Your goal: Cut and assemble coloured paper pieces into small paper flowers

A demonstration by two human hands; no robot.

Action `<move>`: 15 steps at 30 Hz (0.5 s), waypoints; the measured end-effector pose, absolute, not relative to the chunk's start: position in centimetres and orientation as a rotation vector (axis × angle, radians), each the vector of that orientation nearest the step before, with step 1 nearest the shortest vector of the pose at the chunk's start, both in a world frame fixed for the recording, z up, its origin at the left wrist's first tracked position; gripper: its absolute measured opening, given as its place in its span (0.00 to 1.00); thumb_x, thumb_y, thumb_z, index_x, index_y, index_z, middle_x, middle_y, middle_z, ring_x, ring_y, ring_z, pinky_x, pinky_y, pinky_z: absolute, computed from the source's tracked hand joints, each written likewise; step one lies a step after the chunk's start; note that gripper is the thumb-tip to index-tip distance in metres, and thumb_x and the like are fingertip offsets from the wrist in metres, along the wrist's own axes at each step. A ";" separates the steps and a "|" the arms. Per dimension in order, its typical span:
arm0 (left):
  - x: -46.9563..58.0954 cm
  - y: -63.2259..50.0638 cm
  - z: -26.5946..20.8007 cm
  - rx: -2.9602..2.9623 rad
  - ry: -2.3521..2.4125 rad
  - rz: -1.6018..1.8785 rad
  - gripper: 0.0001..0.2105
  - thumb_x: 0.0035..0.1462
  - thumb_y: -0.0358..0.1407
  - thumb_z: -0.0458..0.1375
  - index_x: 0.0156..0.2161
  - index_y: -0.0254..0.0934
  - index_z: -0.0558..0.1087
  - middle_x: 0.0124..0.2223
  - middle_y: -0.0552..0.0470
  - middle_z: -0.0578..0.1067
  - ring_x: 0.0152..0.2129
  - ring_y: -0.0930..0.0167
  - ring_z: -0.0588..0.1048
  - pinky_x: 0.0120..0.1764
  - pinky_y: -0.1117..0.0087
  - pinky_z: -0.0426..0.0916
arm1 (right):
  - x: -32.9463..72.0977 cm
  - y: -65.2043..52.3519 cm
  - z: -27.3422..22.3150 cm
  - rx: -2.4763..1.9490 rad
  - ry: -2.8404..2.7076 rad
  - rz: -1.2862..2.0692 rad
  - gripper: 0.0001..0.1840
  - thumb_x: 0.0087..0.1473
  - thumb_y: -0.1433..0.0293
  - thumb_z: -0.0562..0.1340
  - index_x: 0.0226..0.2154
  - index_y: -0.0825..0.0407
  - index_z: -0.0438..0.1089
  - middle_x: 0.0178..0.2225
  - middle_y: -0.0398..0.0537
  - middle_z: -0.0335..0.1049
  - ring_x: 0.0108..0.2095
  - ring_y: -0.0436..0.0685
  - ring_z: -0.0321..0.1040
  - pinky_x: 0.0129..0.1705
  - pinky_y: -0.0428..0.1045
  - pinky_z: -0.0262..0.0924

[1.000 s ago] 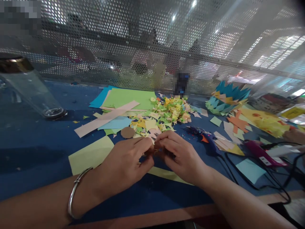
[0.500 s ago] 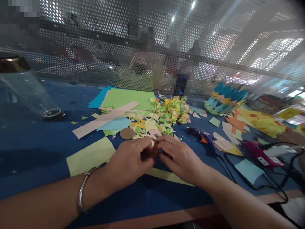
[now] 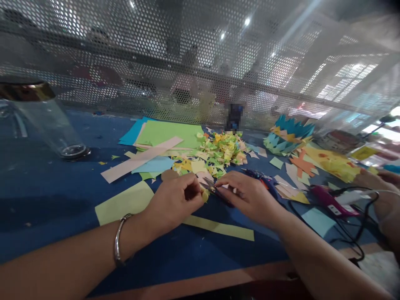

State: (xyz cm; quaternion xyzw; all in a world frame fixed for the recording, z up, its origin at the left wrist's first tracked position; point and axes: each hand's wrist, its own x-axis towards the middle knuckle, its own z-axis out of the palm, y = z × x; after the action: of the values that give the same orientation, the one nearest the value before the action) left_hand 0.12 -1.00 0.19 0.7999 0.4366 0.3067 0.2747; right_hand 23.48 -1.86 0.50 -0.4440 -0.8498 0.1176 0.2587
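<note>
My left hand (image 3: 176, 198) is closed in a pinch, with a small piece of yellow paper (image 3: 205, 195) at its fingertips. My right hand (image 3: 250, 196) has its thumb and finger closed about the scissors (image 3: 225, 197) near their pivot. The metal blades point left towards my left hand, and part of the dark handle shows under my thumb. Behind my left hand, a round brown disc (image 3: 169, 174) is partly covered. A pale yellow strip of paper (image 3: 221, 227) lies below both hands.
A heap of paper scraps (image 3: 225, 148) sits beyond my hands, beside stacked coloured sheets (image 3: 175, 130). Rightwards are a glue gun (image 3: 271, 186), a purple power strip (image 3: 333, 201) with cables and a zigzag paper ring (image 3: 287, 135). A clear jar (image 3: 53, 125) stands left. Another person's hand (image 3: 365, 180) is far right.
My hands have come apart from each other. The right one has moved onto the scissors, while the left keeps a small yellow paper piece. The view has shifted slightly.
</note>
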 end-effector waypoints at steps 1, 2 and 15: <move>0.0 -1.0 0.3 2.122 1.162 0.844 0.03 0.54 0.32 0.56 0.29 0.37 0.69 0.26 0.56 0.72 0.24 0.73 0.71 0.27 0.73 0.64 | 24.8 -2.0 0.6 -1.331 -2.283 0.223 0.11 0.65 0.65 0.56 0.43 0.50 0.73 0.41 0.50 0.74 0.39 0.56 0.72 0.40 0.50 0.65; -0.1 -1.0 0.3 2.094 1.147 0.872 0.03 0.56 0.32 0.56 0.31 0.37 0.70 0.27 0.55 0.73 0.24 0.74 0.72 0.27 0.74 0.65 | 26.2 -2.1 0.6 -1.458 -2.251 0.110 0.12 0.65 0.63 0.56 0.43 0.50 0.73 0.41 0.50 0.75 0.37 0.57 0.72 0.37 0.50 0.64; -0.2 0.1 -0.5 1.874 1.062 1.059 0.05 0.62 0.37 0.57 0.38 0.37 0.71 0.29 0.54 0.76 0.24 0.73 0.76 0.28 0.74 0.72 | 37.3 -2.2 -3.5 -2.058 -1.370 0.370 0.18 0.35 0.55 0.70 0.26 0.51 0.74 0.23 0.47 0.72 0.26 0.60 0.69 0.30 0.52 0.60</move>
State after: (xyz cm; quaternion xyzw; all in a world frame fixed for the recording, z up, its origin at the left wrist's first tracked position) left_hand -0.17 0.08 -0.50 0.7276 0.4126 0.4112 0.3622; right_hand 37.34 -2.19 -3.52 -0.7812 -0.5200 0.1406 0.3155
